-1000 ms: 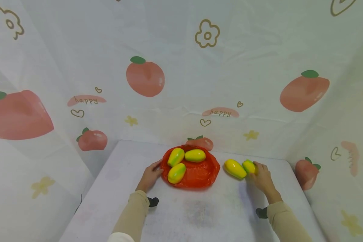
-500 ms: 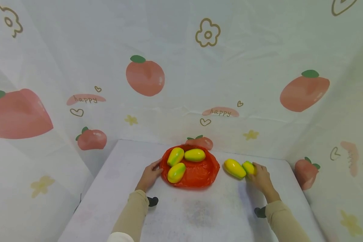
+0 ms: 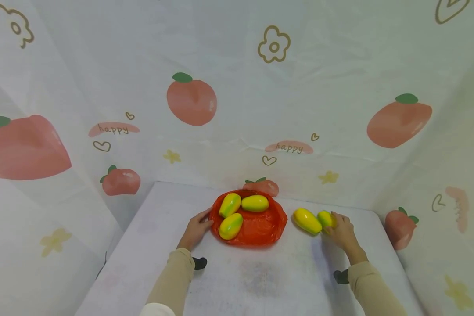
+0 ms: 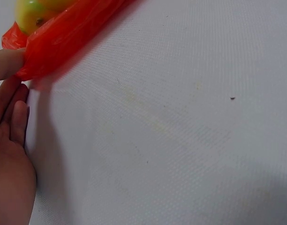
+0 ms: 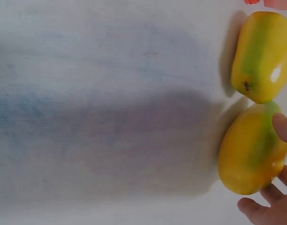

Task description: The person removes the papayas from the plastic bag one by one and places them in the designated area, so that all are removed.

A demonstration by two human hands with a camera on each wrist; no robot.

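A red plastic bag (image 3: 260, 228) lies spread open like a shallow bowl at the back of the table, with three yellow-green papayas inside, one being the front papaya (image 3: 231, 226). My left hand (image 3: 195, 230) pinches the bag's left edge; the left wrist view has the thumb over the red film (image 4: 64, 44) and the other fingers below it. To the right of the bag, my right hand (image 3: 343, 232) holds a papaya (image 5: 251, 154) on the table, thumb on one side and fingertips on the other. Another papaya (image 5: 263, 56) lies end to end with it, nearer the bag.
The white table (image 3: 260, 281) has a greyish stain near its middle. Close behind the bag hangs a white curtain (image 3: 229, 145) printed with fruit and flowers, which also runs along both sides. A black strap piece (image 3: 199, 263) shows at the left wrist.
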